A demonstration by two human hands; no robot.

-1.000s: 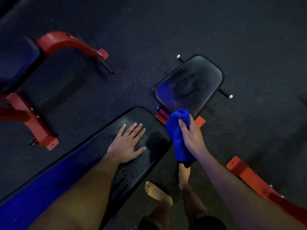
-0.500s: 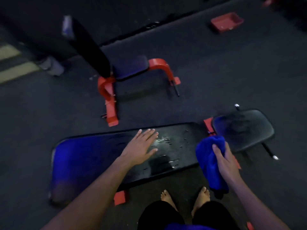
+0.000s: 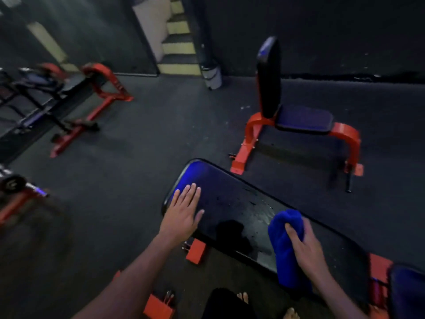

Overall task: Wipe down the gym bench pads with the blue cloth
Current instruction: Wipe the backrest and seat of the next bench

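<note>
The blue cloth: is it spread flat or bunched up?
Bunched up. The cloth is a thick wad gripped in the right hand, on the bench pad.

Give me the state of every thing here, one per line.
long bench pad: flat, wet streaks showing
blue cloth: bunched, draped over the pad's near edge
right hand: grips the cloth on the pad
left hand: flat, fingers straight, resting on the pad's end
second bench: backrest upright, untouched
</note>
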